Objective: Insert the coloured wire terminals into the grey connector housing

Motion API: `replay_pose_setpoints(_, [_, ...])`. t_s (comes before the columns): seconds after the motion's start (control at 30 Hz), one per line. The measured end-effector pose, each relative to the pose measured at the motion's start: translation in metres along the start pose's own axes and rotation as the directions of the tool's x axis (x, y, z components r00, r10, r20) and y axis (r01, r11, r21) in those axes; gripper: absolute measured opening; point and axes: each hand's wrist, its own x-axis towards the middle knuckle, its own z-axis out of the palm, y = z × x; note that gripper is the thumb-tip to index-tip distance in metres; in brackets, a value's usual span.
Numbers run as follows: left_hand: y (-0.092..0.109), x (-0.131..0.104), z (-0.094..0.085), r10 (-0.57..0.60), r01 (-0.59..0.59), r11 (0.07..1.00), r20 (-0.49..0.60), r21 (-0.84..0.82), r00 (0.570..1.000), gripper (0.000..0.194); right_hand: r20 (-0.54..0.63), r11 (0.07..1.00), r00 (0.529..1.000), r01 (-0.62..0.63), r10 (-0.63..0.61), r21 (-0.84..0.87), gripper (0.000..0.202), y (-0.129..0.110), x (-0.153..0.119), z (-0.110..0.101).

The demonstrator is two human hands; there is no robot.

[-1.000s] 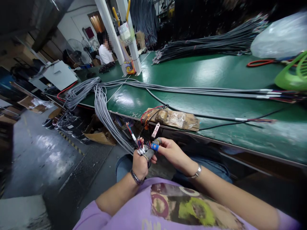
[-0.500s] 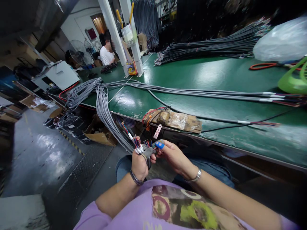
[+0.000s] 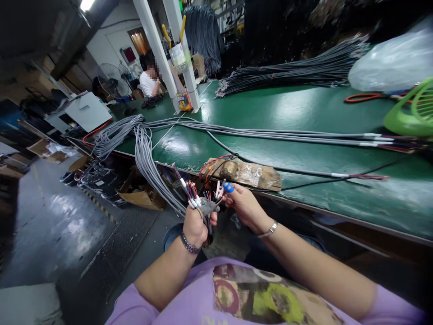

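My left hand (image 3: 196, 226) is closed around a bundle of grey cables (image 3: 145, 153), whose lengths run up over the bench edge. White sleeves and stripped ends with coloured wires (image 3: 192, 192) fan out above the fist. A grey cover wraps the left thumb. To its right, my right hand (image 3: 248, 207) pinches thin wires near the bundle's ends, with a blue cover (image 3: 228, 187) on one digit. Exactly which wires sit between its fingertips is too small to make out. Just behind the fingertips is a pinkish clip (image 3: 219, 188) at the bench edge.
On the green bench (image 3: 304, 108) lie a wooden block (image 3: 252, 174) wrapped in tape, long grey cables (image 3: 270, 134), and a dark cable bundle (image 3: 287, 72). A clear plastic bag (image 3: 389, 63) and a green basket (image 3: 411, 110) stand right. A person (image 3: 149, 81) sits far back.
My right hand has moved slightly up and away from me, toward the clip. The left hand still grips the cables, and the view has shifted a little.
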Motion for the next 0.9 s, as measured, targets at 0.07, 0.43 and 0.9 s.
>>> replay_pose_setpoints(0.07, [-0.001,0.003,-0.002,-0.013,0.013,1.000,0.016,0.000,1.000,0.024,-0.033,0.999,0.999,0.036,-0.036,-0.023,0.046,0.004,0.000,0.001])
replay_pose_setpoints(0.43, [-0.008,0.004,0.000,-0.028,0.028,1.000,0.012,0.008,1.000,0.021,0.084,0.899,0.987,-0.163,0.140,0.407,0.040,0.005,0.007,0.013])
replay_pose_setpoints(0.9, [-0.012,-0.013,-0.002,0.078,-0.079,0.997,-0.037,-0.027,0.996,0.029,0.222,0.848,0.948,-0.306,0.229,0.433,0.031,0.000,-0.004,0.003])
